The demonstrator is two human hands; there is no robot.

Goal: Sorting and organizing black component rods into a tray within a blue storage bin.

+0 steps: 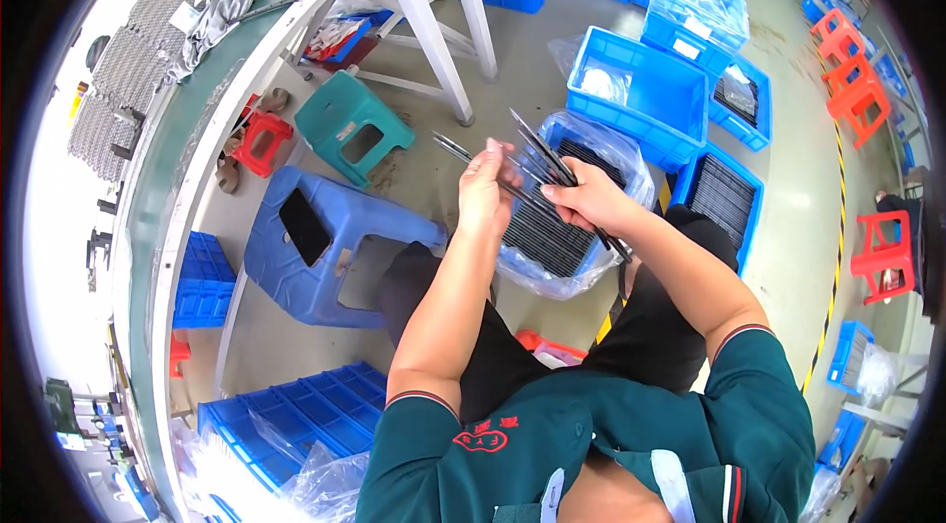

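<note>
Several thin black rods (538, 139) fan out between my two hands. My left hand (486, 186) has its fingers closed on a few of them, which point up and to the left. Around the rest, my right hand (588, 196) is wrapped, with rod ends sticking out below its fingers. Both hands are above a plastic-lined blue crate (636, 190), where many like rods (544, 245) lie in rows. What exactly the rods are, I cannot tell.
A blue stool (345, 217) bearing a black phone (305, 227) stands at my left, with a green stool (340, 119) beyond it. Blue crates (645, 104) stand ahead and right, one holding more rods (724, 196). A long green-topped workbench (163, 188) runs along the left.
</note>
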